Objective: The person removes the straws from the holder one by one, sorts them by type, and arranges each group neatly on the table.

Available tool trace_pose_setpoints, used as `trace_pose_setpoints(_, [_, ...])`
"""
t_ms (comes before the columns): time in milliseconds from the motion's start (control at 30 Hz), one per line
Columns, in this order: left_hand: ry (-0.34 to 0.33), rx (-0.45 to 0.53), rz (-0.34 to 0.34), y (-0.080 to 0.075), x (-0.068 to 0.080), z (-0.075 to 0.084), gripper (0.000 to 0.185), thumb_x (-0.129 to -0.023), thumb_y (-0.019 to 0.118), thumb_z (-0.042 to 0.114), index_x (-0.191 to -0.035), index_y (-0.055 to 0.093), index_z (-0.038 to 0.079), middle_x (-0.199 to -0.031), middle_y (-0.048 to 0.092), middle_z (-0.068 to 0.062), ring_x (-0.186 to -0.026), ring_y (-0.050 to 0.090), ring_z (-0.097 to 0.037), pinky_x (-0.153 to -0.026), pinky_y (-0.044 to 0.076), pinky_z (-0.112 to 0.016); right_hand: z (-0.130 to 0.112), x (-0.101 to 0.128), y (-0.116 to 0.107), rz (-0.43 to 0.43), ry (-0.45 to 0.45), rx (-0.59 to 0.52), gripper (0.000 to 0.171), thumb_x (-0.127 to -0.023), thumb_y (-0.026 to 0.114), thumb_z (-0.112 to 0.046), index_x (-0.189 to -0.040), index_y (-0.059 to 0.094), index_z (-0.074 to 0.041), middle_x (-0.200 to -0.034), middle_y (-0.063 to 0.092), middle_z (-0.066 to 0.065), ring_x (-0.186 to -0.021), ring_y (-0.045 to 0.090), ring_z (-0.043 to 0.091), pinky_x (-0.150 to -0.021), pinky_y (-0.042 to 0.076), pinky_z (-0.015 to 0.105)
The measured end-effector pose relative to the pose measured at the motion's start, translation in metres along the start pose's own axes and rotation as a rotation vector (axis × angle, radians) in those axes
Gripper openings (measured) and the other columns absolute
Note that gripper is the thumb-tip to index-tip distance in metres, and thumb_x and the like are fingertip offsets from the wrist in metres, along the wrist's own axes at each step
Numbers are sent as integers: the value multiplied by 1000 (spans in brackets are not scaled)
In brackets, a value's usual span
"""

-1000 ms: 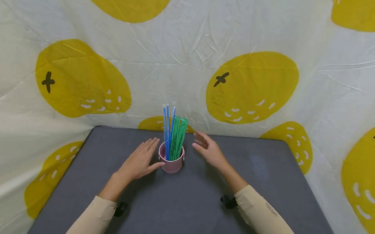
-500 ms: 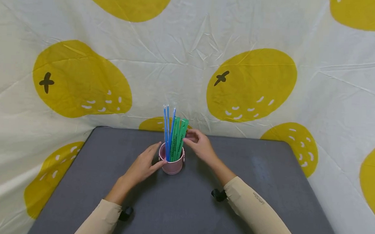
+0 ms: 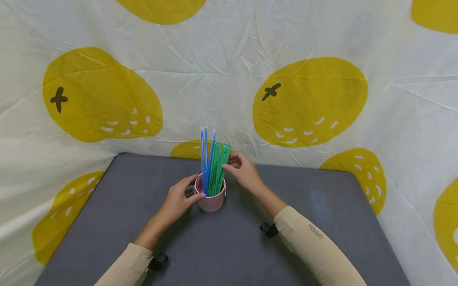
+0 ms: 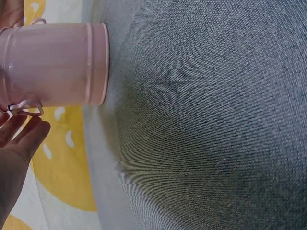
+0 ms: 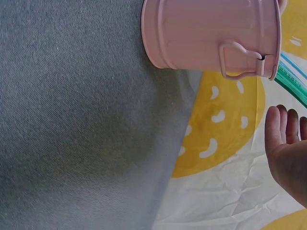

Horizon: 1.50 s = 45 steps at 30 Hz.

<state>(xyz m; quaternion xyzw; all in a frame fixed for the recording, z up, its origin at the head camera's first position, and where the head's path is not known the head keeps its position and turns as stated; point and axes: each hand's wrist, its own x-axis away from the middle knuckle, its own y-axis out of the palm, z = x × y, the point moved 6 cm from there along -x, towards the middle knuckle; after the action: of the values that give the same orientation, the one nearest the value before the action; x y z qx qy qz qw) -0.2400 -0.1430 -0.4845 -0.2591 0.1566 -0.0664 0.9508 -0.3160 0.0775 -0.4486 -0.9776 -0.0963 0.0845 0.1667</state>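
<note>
In the head view we see that both hands have closed in on the pink cup [image 3: 210, 198], which stands mid-table on the grey table [image 3: 225, 252]. 1 second ago they hovered either side with fingers spread; now the left hand [image 3: 178, 200] curls against the cup's rim, steadying it, and the right hand [image 3: 244, 172] pinches the green strips [image 3: 217, 168] beside the blue straws [image 3: 206, 155]. We judge a strip is about to be drawn.

In the left wrist view the cup [image 4: 53, 64] lies just beside relaxed fingertips [image 4: 26, 136].

In the right wrist view we cannot tell the grip; fingers [image 5: 283, 127] stand apart from the cup [image 5: 211, 33].
</note>
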Motion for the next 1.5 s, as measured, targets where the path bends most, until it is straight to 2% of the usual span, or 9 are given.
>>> trace_pose_setpoints(100, [-7, 22, 3, 1, 0, -1, 69, -85, 86, 23, -144, 57, 2, -137, 64, -19, -123, 65, -36, -96, 58, -51, 0, 0, -1, 6, 4, 3, 33, -95, 77, -17, -119, 63, 1, -109, 69, 18, -97, 70, 32, -86, 61, 39])
trace_pose_setpoints(367, [-47, 81, -17, 3, -2, -6, 68, -85, 86, 25, -143, 57, 8, -135, 66, -16, -125, 65, -35, -97, 58, -48, 1, 2, 2, 4, -4, -116, 20, -96, 72, -5, -109, 62, 6, -99, 68, 22, -94, 68, 52, -81, 63, 54])
trace_pose_setpoints(567, [-100, 140, -19, 5, -2, -7, 68, -84, 87, 25, -143, 57, 10, -138, 65, -16, -128, 63, -35, -97, 58, -42, 2, 3, 0, 20, -8, -159, 20, -96, 71, -4, -109, 61, 9, -98, 66, 23, -90, 70, 48, -74, 66, 40])
trace_pose_setpoints(733, [-120, 167, -15, 4, -2, -8, 66, -84, 88, 23, -142, 58, 11, -138, 64, -15, -127, 63, -35, -97, 58, -43, -6, 3, -6, 22, -29, -175, 21, -97, 71, -4, -110, 61, 8, -99, 65, 22, -82, 72, 31, -70, 64, 28])
trace_pose_setpoints(800, [-118, 178, -13, 3, -2, -7, 66, -84, 88, 22, -141, 58, 10, -138, 64, -16, -127, 63, -36, -97, 58, -44, -12, 3, -10, 27, -46, -179, 20, -97, 71, -4, -111, 61, 7, -97, 65, 18, -80, 71, 24, -71, 64, 27])
trace_pose_setpoints(967, [-120, 196, 0, 0, -3, -4, 65, -82, 89, 19, -139, 59, 8, -137, 63, -18, -127, 62, -39, -98, 57, -47, -29, 2, -21, 48, -92, -208, 19, -97, 70, -4, -111, 62, 7, -96, 65, 14, -83, 72, 25, -74, 65, 31])
trace_pose_setpoints(1167, [-116, 213, 6, -1, -4, -5, 66, -82, 88, 15, -140, 58, 5, -138, 63, -21, -128, 62, -41, -99, 57, -47, -47, 0, -37, 76, -127, -240, 19, -98, 69, -3, -111, 60, 8, -97, 62, 11, -85, 71, 20, -84, 63, 53])
trace_pose_setpoints(1400, [-129, 204, 2, -1, -5, -7, 66, -82, 89, 18, -141, 59, 8, -139, 63, -18, -129, 62, -37, -98, 57, -43, -62, -2, -55, 134, -184, -259, 21, -98, 68, -2, -111, 57, 10, -95, 62, 9, -81, 71, 12, -77, 66, 37])
trace_pose_setpoints(1500, [-131, 192, -2, -1, -5, -7, 68, -82, 89, 20, -142, 58, 7, -140, 63, -18, -130, 62, -37, -98, 57, -41, -68, -2, -63, 157, -201, -287, 20, -98, 69, -2, -111, 57, 8, -94, 62, 5, -82, 71, 11, -77, 65, 36])
